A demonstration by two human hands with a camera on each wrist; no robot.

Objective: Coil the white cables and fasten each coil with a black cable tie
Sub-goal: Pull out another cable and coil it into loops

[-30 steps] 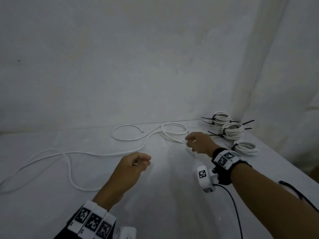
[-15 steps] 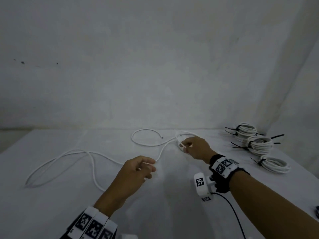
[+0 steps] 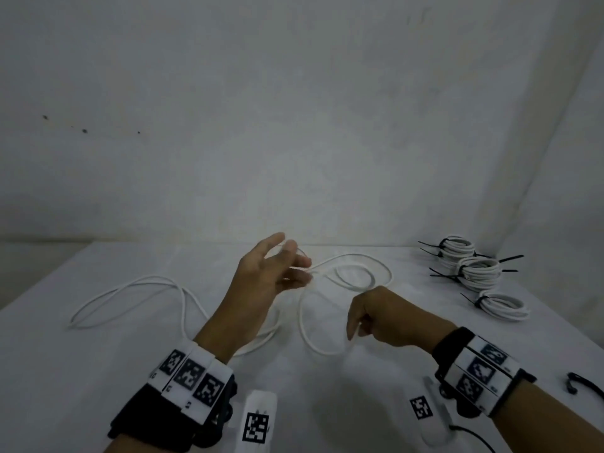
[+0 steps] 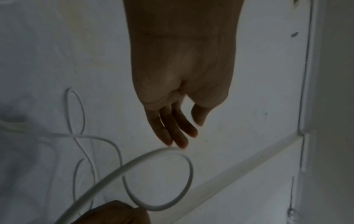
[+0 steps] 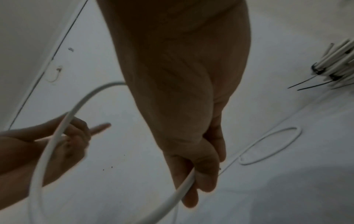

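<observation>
A long white cable [image 3: 302,322] lies in loose curves on the white table [image 3: 81,380]. My left hand [image 3: 294,263] is raised over it with fingers fairly straight and thumb apart. In the left wrist view its fingertips [image 4: 180,144] touch the top of a cable loop [image 4: 189,174]. My right hand [image 3: 354,333] is nearer me and pinches the cable. The right wrist view shows that hand [image 5: 193,181] curled round the cable [image 5: 57,136], which arcs over to my left hand [image 5: 76,136].
Three white coils fastened with black ties [image 3: 457,253] [image 3: 480,273] [image 3: 503,305] lie at the table's far right. A thin black strand [image 3: 585,384] lies near the right edge. The cable's slack [image 3: 130,286] trails to the left. A wall stands behind the table.
My left hand has let go its pinch, risen and spread its fingers at the loop. My right hand has drawn back toward me with the cable, making a new loop.
</observation>
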